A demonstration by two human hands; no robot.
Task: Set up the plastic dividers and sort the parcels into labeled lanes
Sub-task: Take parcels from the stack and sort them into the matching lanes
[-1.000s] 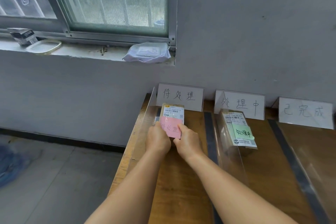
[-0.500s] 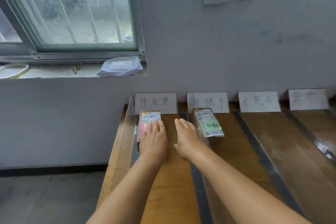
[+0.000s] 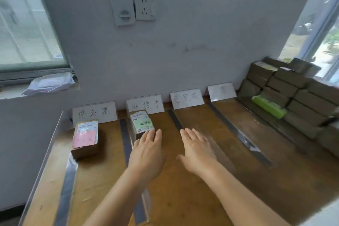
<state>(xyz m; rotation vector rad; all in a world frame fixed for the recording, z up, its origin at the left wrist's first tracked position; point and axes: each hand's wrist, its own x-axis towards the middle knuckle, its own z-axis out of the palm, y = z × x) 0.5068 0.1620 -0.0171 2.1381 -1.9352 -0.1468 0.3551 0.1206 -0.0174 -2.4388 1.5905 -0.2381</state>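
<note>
A brown parcel with a pink note [image 3: 85, 138] lies in the leftmost lane, below its white label card [image 3: 94, 112]. In the second lane rests a parcel with a green note [image 3: 142, 123], under its own label card [image 3: 145, 105]. My left hand [image 3: 147, 154] hovers flat with fingers apart, its fingertips at that parcel's near edge. My right hand [image 3: 197, 149] is spread open over the third lane and holds nothing. Clear plastic dividers [image 3: 245, 135] separate the lanes on the wooden table [image 3: 183, 198].
A stack of brown parcels [image 3: 293, 93] with a green packet [image 3: 268, 105] fills the table's back right. Two more label cards [image 3: 187, 98] stand against the wall. A wall socket [image 3: 145, 6] hangs above. A window sill at left holds a white pack [image 3: 49, 83].
Both hands let go of the pink-note parcel, which now lies in the leftmost lane, and moved right over the second and third lanes. The view swung right, showing the parcel stack.
</note>
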